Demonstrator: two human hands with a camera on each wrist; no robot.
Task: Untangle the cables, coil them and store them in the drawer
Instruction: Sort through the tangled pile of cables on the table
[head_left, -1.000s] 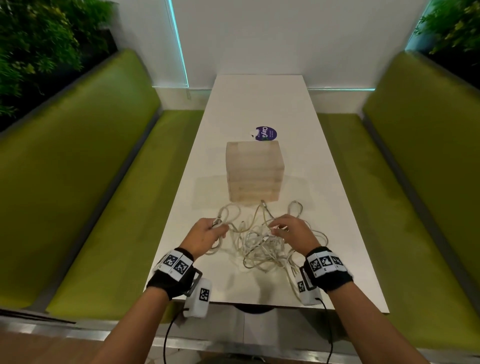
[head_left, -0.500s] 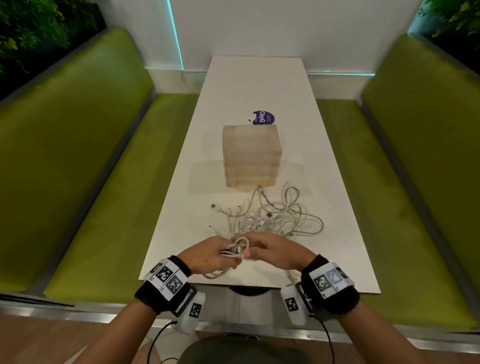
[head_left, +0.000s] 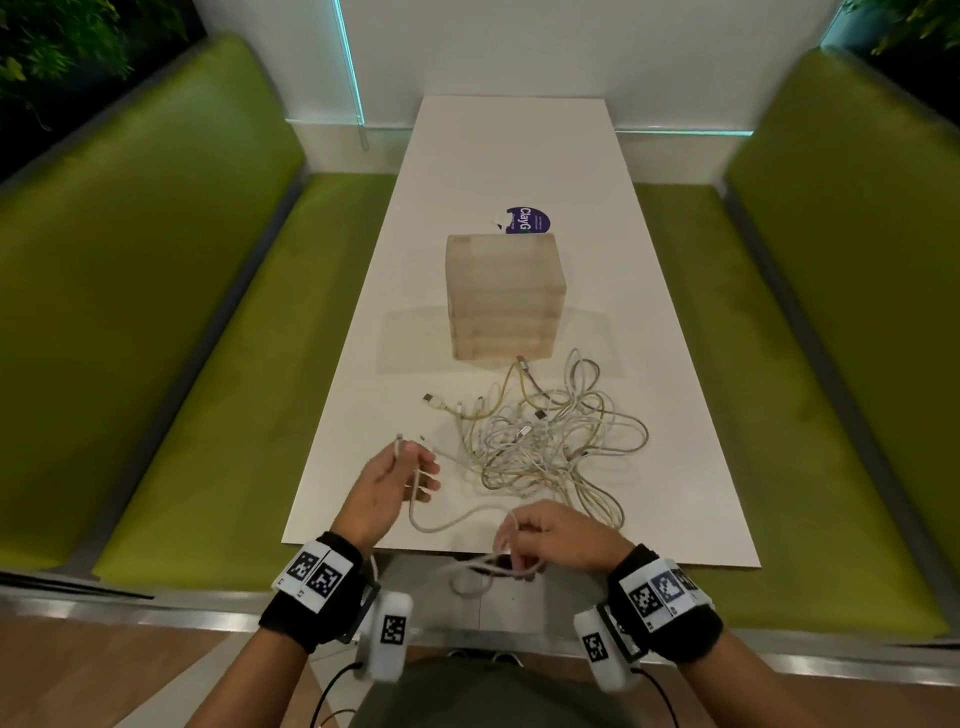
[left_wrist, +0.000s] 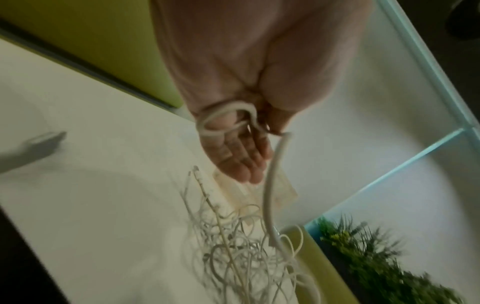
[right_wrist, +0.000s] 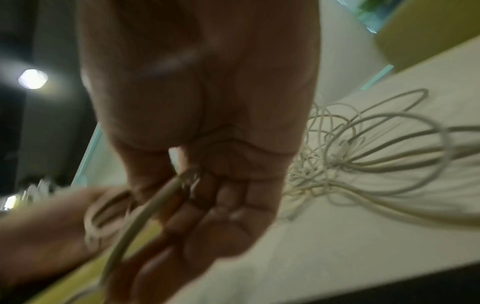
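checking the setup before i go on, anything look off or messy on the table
Only the expected mess: a tangled cable pile before the wooden drawer box. A purple sticker behind the box looks partly torn.

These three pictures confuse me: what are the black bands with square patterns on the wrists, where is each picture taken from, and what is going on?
No machine here: a person works with bare hands. The bands carry small cameras. The wide picture comes from a camera on the head; the two close, blurry ones look along each palm.

On the white table stands a small wooden drawer box, with a purple sticker behind it and a tangle of pale cables in front.

The left hand grips one end of a white cable; the right hand has its fingers curled round the same cable, drawn out of the heap.
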